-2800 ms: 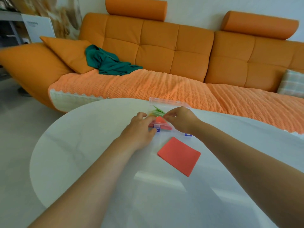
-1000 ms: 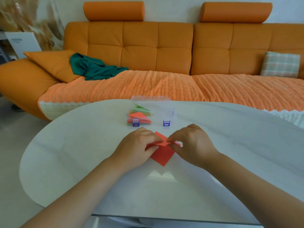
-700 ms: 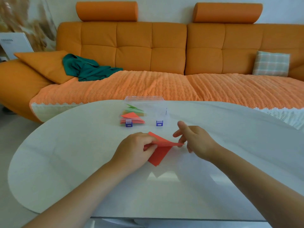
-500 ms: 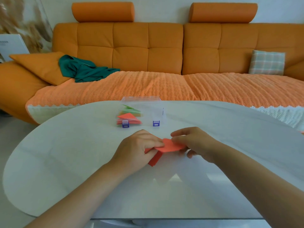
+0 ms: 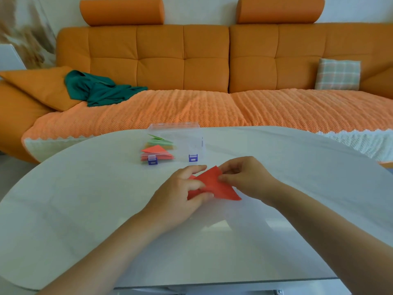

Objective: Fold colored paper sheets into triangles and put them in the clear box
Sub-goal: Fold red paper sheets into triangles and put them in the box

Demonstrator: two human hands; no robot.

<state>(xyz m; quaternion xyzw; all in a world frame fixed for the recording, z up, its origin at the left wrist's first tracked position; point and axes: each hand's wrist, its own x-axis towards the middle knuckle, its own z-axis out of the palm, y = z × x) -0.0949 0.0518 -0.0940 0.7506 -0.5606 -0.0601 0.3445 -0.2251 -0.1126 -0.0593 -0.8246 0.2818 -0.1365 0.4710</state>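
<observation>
The red paper (image 5: 214,185), folded triangular, is pinched along its left edge by the left hand (image 5: 178,201) and at its upper edge by the right hand (image 5: 246,177) over the table (image 5: 85,199); the clear box (image 5: 191,133) is seen apart behind, wide tabletop on both sides

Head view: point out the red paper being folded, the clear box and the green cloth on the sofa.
red paper (image 5: 218,187), head view, middle of its upper face.
clear box (image 5: 191,144), head view, bare right part of its front wall.
green cloth (image 5: 100,90), head view, centre of the crumpled heap.
</observation>
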